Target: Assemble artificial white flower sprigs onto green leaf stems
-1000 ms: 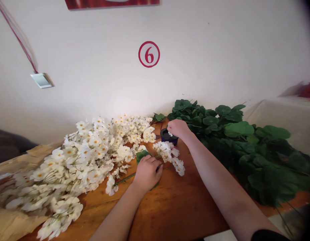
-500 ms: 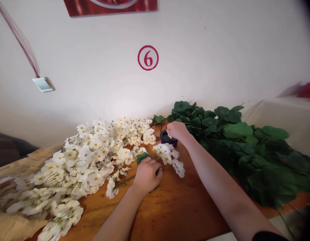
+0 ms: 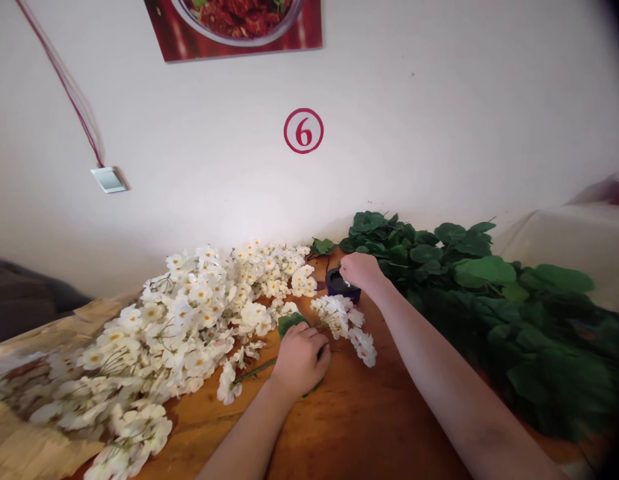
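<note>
a: what's the big picture here?
b: a wooden table (image 3: 339,427) runs along a white wall (image 3: 439,120), with a food poster (image 3: 234,27) and a red circled 6 (image 3: 303,131) up on the wall.

a: and on the table?
b: a big heap of white blossom sprays (image 3: 179,320) on the left, partly on brown paper (image 3: 34,427), and a big heap of green leafy stems (image 3: 489,320) on the right.

a: where are the hands?
b: between the heaps. the left hand (image 3: 300,360) is curled nearly closed and has hold of a green leaf (image 3: 292,323). a green stem (image 3: 254,372) runs out from under it, and a small white spray (image 3: 339,320) lies just beside it.

a: and the right hand?
b: the right hand (image 3: 360,272) is bunched into a pinch, just above a dark blue cup (image 3: 337,283).

a: is it holding anything?
b: a white scrap (image 3: 346,283) shows by its fingers (image 3: 345,272), but it's too small to name, and i can't tell if it's gripped.
</note>
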Available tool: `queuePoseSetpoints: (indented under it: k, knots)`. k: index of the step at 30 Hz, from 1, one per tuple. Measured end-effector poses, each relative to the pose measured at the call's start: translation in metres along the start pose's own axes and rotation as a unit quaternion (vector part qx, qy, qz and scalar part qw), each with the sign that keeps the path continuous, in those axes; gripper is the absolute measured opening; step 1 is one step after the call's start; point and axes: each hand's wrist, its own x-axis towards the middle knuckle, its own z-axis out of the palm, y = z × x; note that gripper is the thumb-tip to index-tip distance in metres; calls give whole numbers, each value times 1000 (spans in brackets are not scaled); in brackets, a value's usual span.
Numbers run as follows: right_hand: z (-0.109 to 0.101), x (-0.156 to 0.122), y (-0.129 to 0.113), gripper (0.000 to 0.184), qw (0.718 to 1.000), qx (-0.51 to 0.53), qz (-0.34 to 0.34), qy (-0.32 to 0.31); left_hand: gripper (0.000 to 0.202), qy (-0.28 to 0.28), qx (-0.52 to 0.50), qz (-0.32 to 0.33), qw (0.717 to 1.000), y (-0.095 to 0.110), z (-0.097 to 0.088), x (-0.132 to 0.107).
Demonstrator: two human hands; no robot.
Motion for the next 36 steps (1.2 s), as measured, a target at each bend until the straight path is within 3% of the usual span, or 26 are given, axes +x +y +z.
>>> queuePoseSetpoints:
  k: [9, 17, 23, 31, 36]
  knots:
    - [-17, -5, 0, 31, 999, 8, 20, 34, 18, -14, -72, 25, 997, -5, 1, 1]
    - [-28, -13, 0, 31, 989, 32, 86, 119, 20, -36, -203, 14, 978, -22, 1, 0]
    - [-20, -9, 5, 27, 990, 52, 96, 91, 39, -28, -284, -41, 957, -29, 5, 1]
    - [-26, -12, 7, 31, 985, 50, 103, 126, 19, -35, -300, -90, 949, -32, 11, -2]
    - [-19, -8, 4, 29, 989, 60, 114, 68, 15, -42, -305, -97, 947, -30, 10, 0]
